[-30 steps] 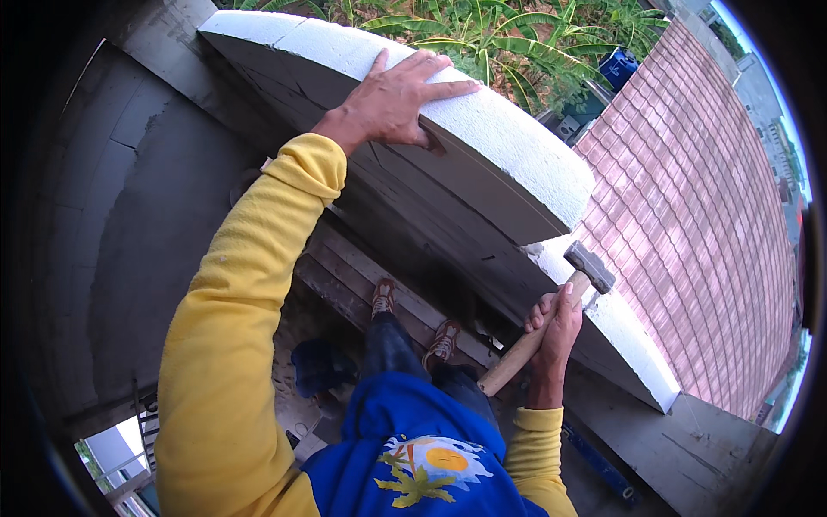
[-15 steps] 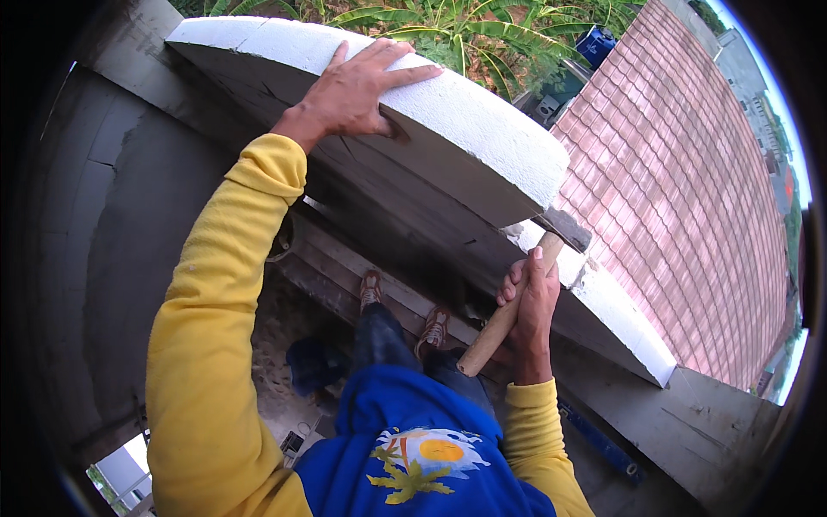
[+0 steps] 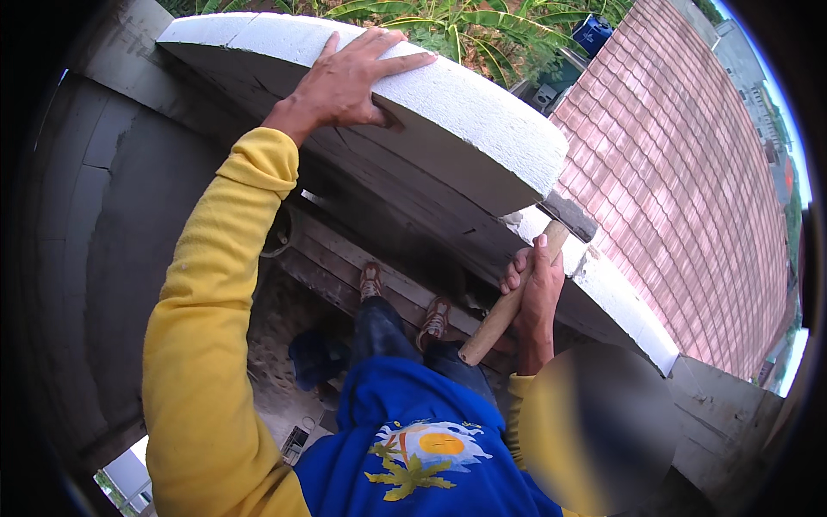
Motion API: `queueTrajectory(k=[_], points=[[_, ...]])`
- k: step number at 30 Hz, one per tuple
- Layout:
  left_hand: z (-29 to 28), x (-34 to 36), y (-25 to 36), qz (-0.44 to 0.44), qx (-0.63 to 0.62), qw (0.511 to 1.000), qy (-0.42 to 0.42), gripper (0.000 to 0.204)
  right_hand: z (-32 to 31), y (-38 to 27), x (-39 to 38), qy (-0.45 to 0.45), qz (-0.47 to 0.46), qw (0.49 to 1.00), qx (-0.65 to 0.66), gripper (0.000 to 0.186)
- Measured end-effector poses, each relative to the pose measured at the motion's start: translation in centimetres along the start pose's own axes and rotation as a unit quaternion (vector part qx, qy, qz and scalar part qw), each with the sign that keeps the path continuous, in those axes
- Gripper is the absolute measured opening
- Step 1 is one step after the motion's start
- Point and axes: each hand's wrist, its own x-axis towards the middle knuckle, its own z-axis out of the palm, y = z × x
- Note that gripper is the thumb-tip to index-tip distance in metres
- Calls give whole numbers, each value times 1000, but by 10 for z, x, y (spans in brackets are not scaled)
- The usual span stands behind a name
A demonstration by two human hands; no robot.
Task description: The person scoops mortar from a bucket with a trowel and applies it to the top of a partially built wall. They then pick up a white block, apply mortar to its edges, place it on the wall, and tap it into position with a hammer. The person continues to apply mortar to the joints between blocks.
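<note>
My left hand lies spread on a white lightweight block at the top of a wall, fingers across its upper face and thumb over the near side. In my right hand is a hammer, its thick wooden handle slanting up and away from me. The dark grey hammer head is by the right end of this block, where a lower white block course continues rightward. Whether the head touches the block, I cannot tell.
Beyond the wall are a tiled roof and green plants. My shoes stand on planks below, beside a round bucket. Grey wall rises at left. A blurred round patch covers part of my right forearm.
The hammer head has tilted and shows more fully beside the block's end. My left hand stays on the block. The view has shifted slightly, and a blurred patch has appeared at lower right.
</note>
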Motion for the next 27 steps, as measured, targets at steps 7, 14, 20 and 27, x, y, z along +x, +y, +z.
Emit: queueTrajectory(k=[7, 14, 20, 27], points=[[-1, 3, 0, 9, 4, 1000, 14, 109, 2, -2, 2, -14, 26, 999, -44, 29], [-17, 6, 0, 18, -44, 998, -31, 97, -30, 2, -10, -11, 13, 994, -110, 29], [-36, 14, -16, 88, -173, 980, -51, 83, -56, -1, -30, 20, 19, 985, -170, 30], [-45, 16, -23, 79, -267, 955, -99, 84, -68, -2, -38, 23, 23, 980, -194, 30]])
